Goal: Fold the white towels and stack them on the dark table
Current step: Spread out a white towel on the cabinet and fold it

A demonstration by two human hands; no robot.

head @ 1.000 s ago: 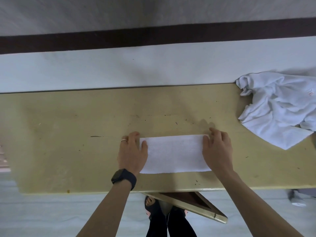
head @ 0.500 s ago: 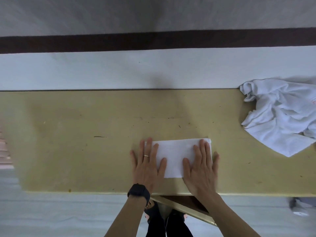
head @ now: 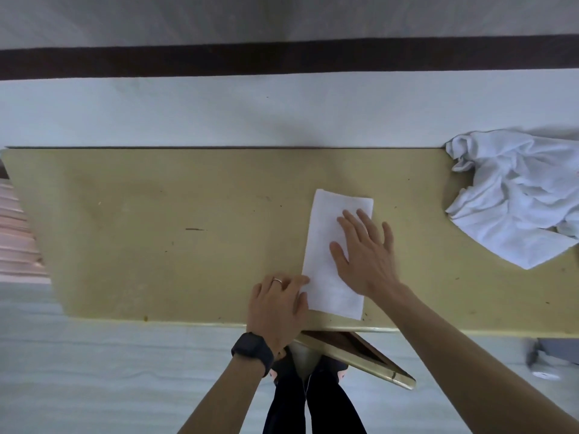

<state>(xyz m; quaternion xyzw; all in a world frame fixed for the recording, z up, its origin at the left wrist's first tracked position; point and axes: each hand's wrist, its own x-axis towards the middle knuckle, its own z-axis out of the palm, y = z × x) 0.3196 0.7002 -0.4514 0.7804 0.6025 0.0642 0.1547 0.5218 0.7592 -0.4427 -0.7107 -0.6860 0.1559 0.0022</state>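
Your right hand (head: 366, 255) lies flat, fingers spread, on the folded towel (head: 322, 227), likely pinning it and pressing the creases. The towel sits on the tabletop (head: 156, 245) near the front edge, its long side pointing to 12 o'clock. Your left hand (head: 279, 305) touches its 7 o'clock edge, fingers bent; I cannot tell whether it pinches cloth. The unfolded pile (head: 517, 195) waits at 2 o'clock, well apart, leaving working room.

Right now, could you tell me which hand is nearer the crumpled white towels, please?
Right. The right hand rests flat on the folded towel, left of the crumpled towels; the left hand touches that towel's near left corner, farther away.
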